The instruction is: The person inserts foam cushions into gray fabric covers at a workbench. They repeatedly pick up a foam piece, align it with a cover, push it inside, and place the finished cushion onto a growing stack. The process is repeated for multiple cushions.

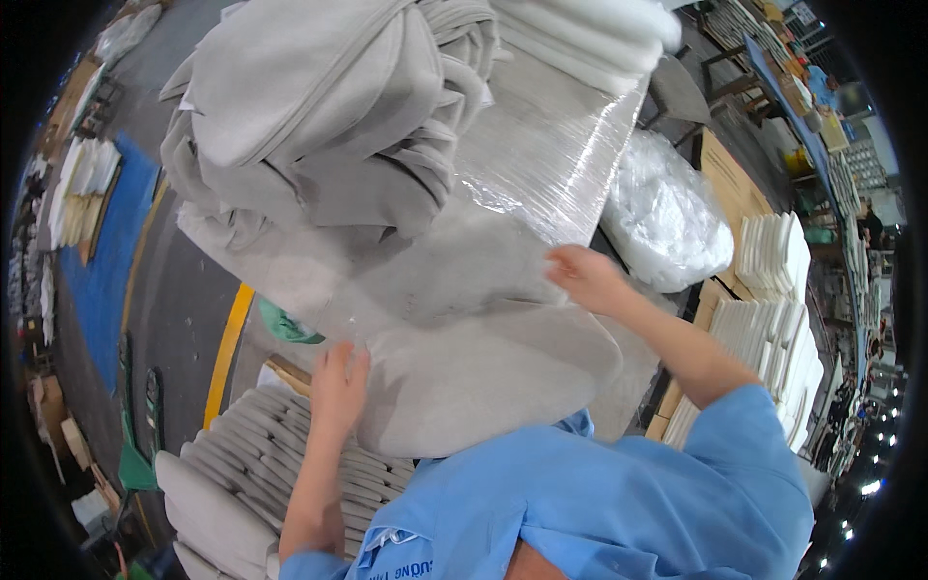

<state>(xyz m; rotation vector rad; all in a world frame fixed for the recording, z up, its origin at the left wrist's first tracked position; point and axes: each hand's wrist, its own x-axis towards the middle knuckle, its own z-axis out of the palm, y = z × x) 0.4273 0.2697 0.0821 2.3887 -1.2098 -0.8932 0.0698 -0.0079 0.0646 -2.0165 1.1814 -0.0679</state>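
Observation:
A grey cushion [483, 387], rounded in outline, lies flat in front of my body on the table. Just beyond it spreads a grey fabric cover [464, 271], smeared by motion. My right hand [585, 278] has its fingers curled at the right edge of this cover, seemingly pinching it. Beside the cushion's left edge is my left hand [340, 382], its fingers stretched forward and slightly apart, near the fabric. A tall heap of folded grey covers [309, 106] rises at the far left of the table.
Clear plastic film [551, 145] wraps the table surface, and white padding [590, 39] is piled at its far end. Stacked grey cushions [280, 454] stand at my lower left. To the right are a bulging clear plastic bag [667, 213] and stacked white cushions [764, 329].

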